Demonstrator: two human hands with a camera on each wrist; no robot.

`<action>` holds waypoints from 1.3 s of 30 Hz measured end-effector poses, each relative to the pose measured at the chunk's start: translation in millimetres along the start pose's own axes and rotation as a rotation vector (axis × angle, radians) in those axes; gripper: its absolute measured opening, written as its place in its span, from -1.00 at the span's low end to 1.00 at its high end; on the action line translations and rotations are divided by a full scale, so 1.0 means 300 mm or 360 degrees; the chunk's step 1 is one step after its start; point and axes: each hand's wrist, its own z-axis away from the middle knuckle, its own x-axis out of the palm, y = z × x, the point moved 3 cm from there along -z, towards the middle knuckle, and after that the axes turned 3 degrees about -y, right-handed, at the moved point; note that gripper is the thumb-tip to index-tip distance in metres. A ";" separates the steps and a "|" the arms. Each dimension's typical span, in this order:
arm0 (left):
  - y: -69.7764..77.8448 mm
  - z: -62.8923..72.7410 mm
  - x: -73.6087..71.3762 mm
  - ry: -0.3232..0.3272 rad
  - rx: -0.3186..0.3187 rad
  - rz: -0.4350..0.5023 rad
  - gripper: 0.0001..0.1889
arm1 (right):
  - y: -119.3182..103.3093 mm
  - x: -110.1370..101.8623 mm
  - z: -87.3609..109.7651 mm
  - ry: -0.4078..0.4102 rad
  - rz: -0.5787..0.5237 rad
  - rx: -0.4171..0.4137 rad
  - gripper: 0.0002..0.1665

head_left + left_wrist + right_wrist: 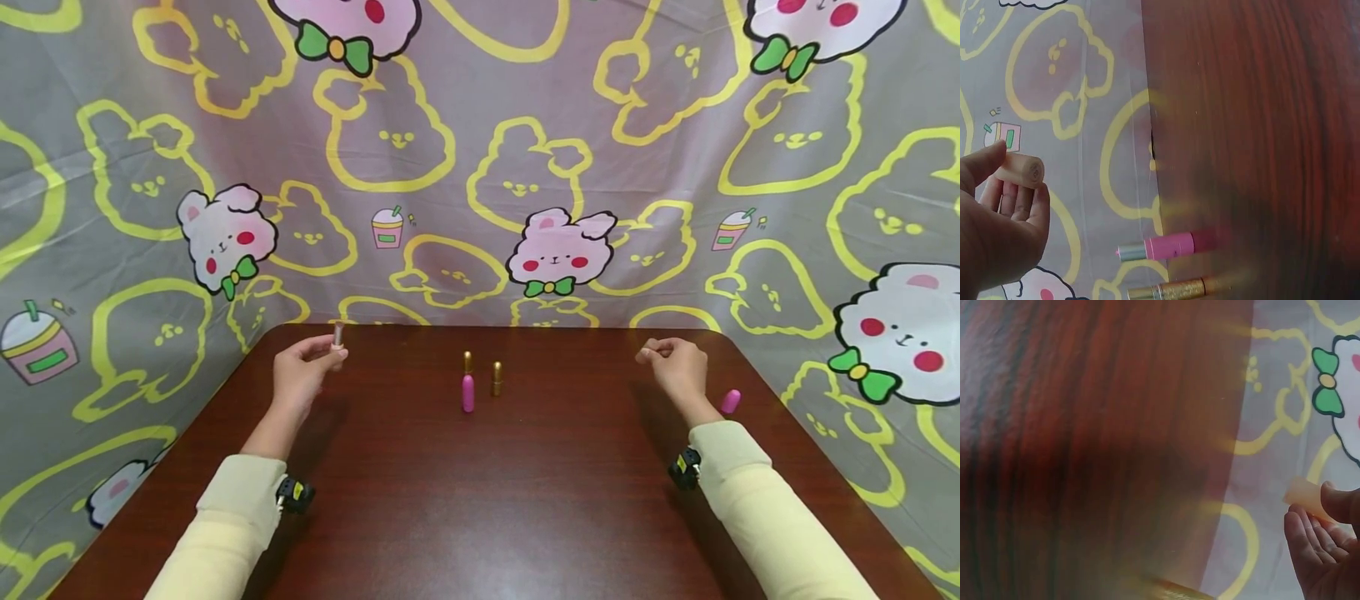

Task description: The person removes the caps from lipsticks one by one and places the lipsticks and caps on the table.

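My left hand (pixel 296 375) pinches an uncapped beige lipstick (pixel 337 337) upright between thumb and fingers; its round base (pixel 1035 172) faces the left wrist camera. My right hand (pixel 678 371) pinches a beige lipstick cap (pixel 1304 495) between thumb and fingertips. Both hands are raised over the far part of the table, well apart. Beyond the left hand stand an uncapped pink lipstick (pixel 1169 245) and a gold lipstick (pixel 1179 289), almost hidden in the head view. Beside the right wrist is a pink cap (pixel 731 401). A gold piece (pixel 1182 590) shows at the right wrist view's lower edge.
Between the hands, a pink lipstick (pixel 468 394) stands mid-table, with a gold one (pixel 467 361) just behind it and another gold lipstick (pixel 497 379) to the right. A patterned curtain (pixel 450 275) borders the brown table (pixel 495 500) at the back and sides.
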 end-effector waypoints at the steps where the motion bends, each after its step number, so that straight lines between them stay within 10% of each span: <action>1: -0.001 0.001 -0.006 0.0007 -0.0012 -0.0019 -0.60 | 0.006 0.001 0.001 -0.0007 0.0010 0.0005 -0.71; 27: -0.111 0.002 -0.130 0.0143 -0.0190 -0.0522 -0.68 | 0.078 0.030 0.007 -0.0150 0.0156 0.0061 -0.78; 39: -0.157 -0.005 -0.160 0.0122 -0.0084 -0.0832 -0.70 | 0.094 0.039 0.011 -0.0237 0.0192 0.0074 -0.72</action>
